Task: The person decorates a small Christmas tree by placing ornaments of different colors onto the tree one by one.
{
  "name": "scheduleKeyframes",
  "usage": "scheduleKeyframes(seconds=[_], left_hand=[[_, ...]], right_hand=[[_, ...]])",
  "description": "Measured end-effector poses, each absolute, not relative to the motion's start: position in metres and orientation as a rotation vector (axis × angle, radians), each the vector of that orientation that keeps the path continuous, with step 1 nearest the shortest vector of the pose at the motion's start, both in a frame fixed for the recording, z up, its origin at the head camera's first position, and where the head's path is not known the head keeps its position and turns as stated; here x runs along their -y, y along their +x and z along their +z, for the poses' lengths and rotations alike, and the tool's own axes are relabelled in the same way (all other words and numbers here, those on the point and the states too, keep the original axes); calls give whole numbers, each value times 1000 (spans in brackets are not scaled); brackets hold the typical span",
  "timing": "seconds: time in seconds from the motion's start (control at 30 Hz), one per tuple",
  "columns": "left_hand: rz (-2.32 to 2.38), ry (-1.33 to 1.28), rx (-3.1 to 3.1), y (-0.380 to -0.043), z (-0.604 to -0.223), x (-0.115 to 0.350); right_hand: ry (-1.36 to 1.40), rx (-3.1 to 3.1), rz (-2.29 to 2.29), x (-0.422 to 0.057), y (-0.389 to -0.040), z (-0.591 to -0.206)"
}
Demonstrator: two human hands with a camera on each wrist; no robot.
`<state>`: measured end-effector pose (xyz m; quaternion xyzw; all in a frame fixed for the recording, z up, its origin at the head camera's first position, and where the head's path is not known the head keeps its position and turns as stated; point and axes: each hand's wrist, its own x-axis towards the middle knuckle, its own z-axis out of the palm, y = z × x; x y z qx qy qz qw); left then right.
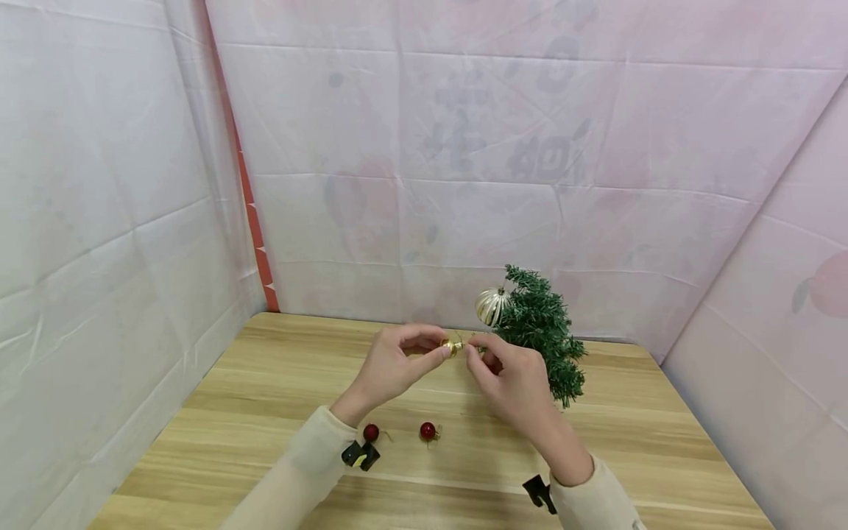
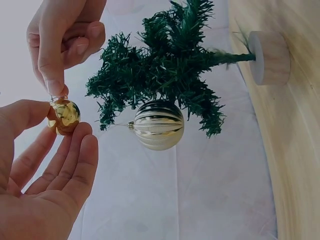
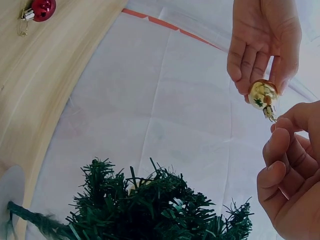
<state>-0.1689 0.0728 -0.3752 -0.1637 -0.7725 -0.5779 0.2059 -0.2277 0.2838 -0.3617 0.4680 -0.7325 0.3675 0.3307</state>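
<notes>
Over tbl (image 1: 265,383), 1 gold bauble (image 2: 70,114), held w/ 2 hands (image 1: 396,362) (image 1: 518,377)

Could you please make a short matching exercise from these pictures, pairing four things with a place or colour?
1. Gold ball
2. Ribbed ball
3. Red balls
4. Tree

A. lying on the table
B. green
C. held in the left hand
D. hanging from the tree

Pairs: 1-C, 2-D, 3-A, 4-B
</notes>
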Motion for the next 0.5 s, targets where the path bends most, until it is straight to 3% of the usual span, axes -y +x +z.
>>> scheduleKeyframes(seconds=[0.5], left_hand=[[-1706, -483, 2192, -171, -381, -79]], right_hand=[[1220, 1928, 972, -285, -228, -357]])
